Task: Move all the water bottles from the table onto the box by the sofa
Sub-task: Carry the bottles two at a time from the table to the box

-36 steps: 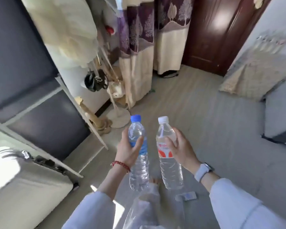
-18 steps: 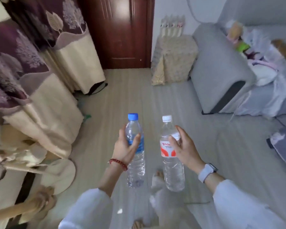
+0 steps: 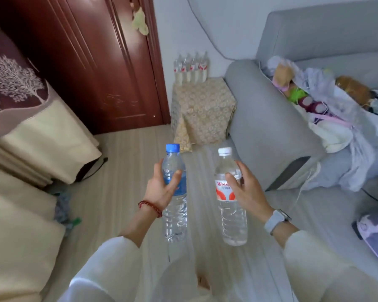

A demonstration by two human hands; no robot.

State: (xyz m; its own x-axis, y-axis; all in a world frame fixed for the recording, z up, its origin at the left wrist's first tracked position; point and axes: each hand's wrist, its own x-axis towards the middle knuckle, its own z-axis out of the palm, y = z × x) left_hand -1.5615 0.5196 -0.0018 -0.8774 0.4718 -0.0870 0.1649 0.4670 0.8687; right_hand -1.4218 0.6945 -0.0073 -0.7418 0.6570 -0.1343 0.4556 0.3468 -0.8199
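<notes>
The left hand (image 3: 162, 188) grips a blue-capped bottle (image 3: 175, 192) and the right hand (image 3: 247, 190) a white-capped bottle (image 3: 230, 197), both upright in the air, apart, over open floor (image 3: 127, 171). The cloth-covered box (image 3: 202, 110), bottles (image 3: 191, 69) lined along its back edge, is nearer and more centred than half a second ago. It sits between the door (image 3: 96, 62) and the sofa (image 3: 271, 127) arm, with curtains (image 3: 26, 118) at left.

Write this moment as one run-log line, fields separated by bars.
left hand grips blue-capped bottle | right hand grips white-capped bottle | cloth-covered box ahead, bottles on it
</notes>
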